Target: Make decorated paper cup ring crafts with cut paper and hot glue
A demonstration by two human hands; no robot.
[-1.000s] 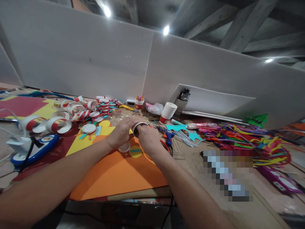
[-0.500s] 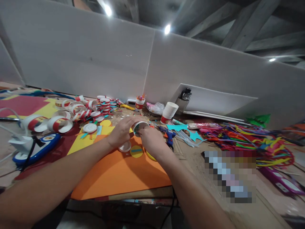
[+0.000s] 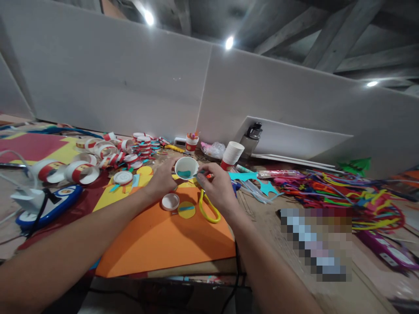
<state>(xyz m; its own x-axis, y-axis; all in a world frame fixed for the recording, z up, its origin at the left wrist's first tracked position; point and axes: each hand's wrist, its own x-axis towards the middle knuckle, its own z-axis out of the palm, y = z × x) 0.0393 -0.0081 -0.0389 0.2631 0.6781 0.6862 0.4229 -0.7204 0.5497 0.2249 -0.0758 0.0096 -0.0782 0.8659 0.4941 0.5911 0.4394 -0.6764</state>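
Observation:
My left hand (image 3: 162, 179) is closed round the left side of a white paper cup (image 3: 186, 162), its open mouth tilted towards me. A teal paper piece (image 3: 184, 173) lies inside the cup. At the cup's right rim, my right hand (image 3: 216, 185) has its fingers pinched together; whatever they hold is too small to make out. Beneath the hands, on an orange sheet (image 3: 157, 244), lie a small white cup base (image 3: 170, 201), a yellow paper disc (image 3: 186, 210) with a teal strip, and yellow-handled scissors (image 3: 211, 216).
A stack of paper cups (image 3: 233, 153) and a dark bottle (image 3: 252, 138) stand behind. Cut cup rings (image 3: 81, 170) and a blue power strip (image 3: 52, 205) lie left. Colourful pipe cleaners (image 3: 327, 187), teal scraps (image 3: 268, 186) and a purple case (image 3: 386, 248) are on the right.
My right fingers have come out of the cup to its right rim. The cup has tipped more towards me, showing the teal piece inside, and the scissors' yellow handle is now uncovered.

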